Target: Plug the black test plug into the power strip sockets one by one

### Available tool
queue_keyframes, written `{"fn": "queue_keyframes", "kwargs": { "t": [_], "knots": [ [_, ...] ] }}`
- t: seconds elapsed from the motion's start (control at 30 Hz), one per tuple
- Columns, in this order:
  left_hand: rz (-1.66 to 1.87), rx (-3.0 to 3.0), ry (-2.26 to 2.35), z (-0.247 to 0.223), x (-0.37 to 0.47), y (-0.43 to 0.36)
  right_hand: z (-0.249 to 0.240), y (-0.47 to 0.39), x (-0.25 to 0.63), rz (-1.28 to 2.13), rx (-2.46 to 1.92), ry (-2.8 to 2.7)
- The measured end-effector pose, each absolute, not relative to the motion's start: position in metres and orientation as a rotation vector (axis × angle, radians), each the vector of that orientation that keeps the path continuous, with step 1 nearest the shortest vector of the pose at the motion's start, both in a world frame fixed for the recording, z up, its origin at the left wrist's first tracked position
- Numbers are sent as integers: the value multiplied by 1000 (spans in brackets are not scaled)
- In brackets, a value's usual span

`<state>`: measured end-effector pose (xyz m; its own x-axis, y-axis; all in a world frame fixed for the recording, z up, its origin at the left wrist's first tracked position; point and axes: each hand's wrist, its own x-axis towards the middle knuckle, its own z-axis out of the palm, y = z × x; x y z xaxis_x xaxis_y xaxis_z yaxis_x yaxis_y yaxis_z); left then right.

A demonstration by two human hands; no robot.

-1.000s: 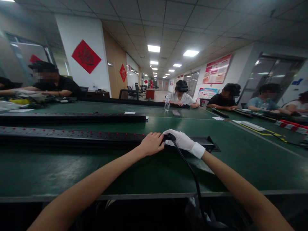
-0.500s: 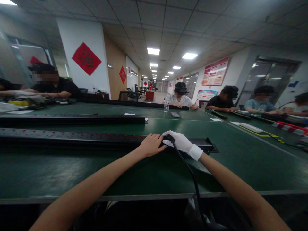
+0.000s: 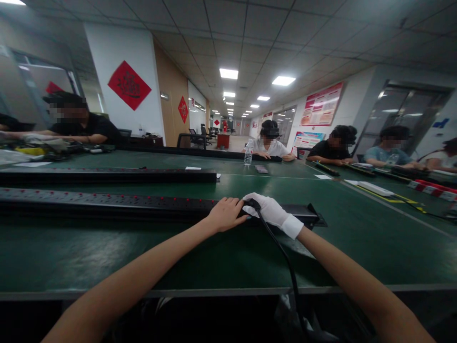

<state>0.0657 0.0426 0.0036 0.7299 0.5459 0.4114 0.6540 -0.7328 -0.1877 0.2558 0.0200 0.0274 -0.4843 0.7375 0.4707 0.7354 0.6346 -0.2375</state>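
Note:
A long black power strip (image 3: 107,202) with slots and a row of red dots on its top lies across the green table. My bare left hand (image 3: 225,214) is closed over the strip, fingers on top and thumb along the near side. Right beside it, almost touching, my right hand (image 3: 267,209) wears a white glove and is wrapped round a black plug (image 3: 253,204) at the strip's top. From this plug a black cord (image 3: 283,255) runs down over the table's near edge. The plug's front end is hidden by the glove. Right of the glove, the strip's end bracket (image 3: 314,214) shows.
Behind lies a second black strip (image 3: 107,176). Farther back are a water bottle (image 3: 248,152), a small stack of cards (image 3: 261,169) and white paper (image 3: 322,176). Several people sit around the table (image 3: 200,267). A white bar (image 3: 374,189) and red-and-white pieces (image 3: 433,189) lie at right.
The view has shifted very slightly. Both hands stay in the same place on the strip, and the plug remains in my right hand.

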Motion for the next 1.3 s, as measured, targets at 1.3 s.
{"fn": "queue_keyframes", "kwargs": {
  "t": [1.3],
  "knots": [
    [-493, -2608, -941, 2, 66, 44, 32, 14, 250, -24, -1196, -2279]
  ]
}}
